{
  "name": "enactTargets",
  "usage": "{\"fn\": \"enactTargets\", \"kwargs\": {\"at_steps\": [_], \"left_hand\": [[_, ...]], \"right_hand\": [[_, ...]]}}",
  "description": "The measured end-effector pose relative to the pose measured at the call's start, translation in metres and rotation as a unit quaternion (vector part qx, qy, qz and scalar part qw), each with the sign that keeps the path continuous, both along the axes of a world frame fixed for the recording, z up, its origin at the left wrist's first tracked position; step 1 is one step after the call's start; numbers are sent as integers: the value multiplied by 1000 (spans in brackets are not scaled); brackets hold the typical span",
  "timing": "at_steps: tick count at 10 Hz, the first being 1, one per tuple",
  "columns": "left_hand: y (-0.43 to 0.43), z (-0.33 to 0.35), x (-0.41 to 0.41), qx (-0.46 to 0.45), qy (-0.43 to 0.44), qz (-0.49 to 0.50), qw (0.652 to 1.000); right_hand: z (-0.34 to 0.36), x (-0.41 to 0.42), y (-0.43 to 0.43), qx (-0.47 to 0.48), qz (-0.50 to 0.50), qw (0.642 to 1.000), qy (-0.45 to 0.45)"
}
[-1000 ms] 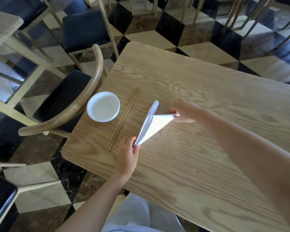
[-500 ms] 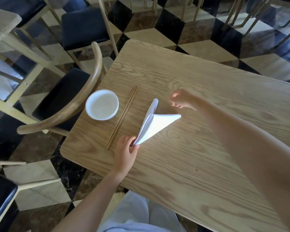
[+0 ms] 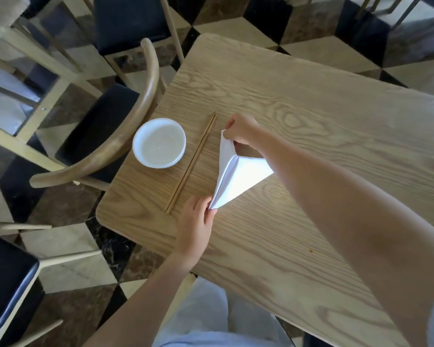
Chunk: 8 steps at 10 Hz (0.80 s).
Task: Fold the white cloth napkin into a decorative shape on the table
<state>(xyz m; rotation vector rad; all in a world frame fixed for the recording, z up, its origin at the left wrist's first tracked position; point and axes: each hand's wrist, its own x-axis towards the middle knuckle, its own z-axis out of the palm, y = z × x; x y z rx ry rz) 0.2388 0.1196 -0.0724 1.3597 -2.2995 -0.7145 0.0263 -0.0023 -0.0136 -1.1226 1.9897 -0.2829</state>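
Oak-grain table (image 3: 311,116), one. On it, centre-left: one white cloth napkin (image 3: 238,179), folded to a triangle; soft, light, best held at corners. Right hand (image 3: 241,131) pinches far tip; left hand (image 3: 196,226) pinches near tip. Left of napkin: one white bowl (image 3: 159,143), two chopsticks (image 3: 191,164).

Single head view; looks steeply down, close over table (image 3: 311,121).
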Motion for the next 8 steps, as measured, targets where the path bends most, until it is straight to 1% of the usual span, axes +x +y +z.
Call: {"fn": "enactTargets", "kwargs": {"at_steps": [1, 2, 3, 4, 6, 7, 8], "left_hand": [[2, 3, -2, 14, 1, 18, 1000], [2, 9, -4, 24, 0, 25, 999], [1, 15, -8, 22, -36, 23, 999], [0, 20, -16, 31, -77, 36, 996], [-5, 38, -28, 91, -164, 20, 982], [-4, 51, -31, 136, -229, -5, 964], [-11, 70, -40, 184, -281, 7, 942]], "right_hand": [[-7, -3, 2, -36, -24, 998, -44], [-13, -11, 13, -70, -61, 990, -110], [-13, -26, 34, -76, -46, 989, -116], [-15, -48, 62, -86, -35, 994, -63], [-4, -73, 124, -42, -9, 999, 25], [5, -73, 149, -19, -6, 998, 60], [2, -64, 163, -6, 9, 994, 109]]}}
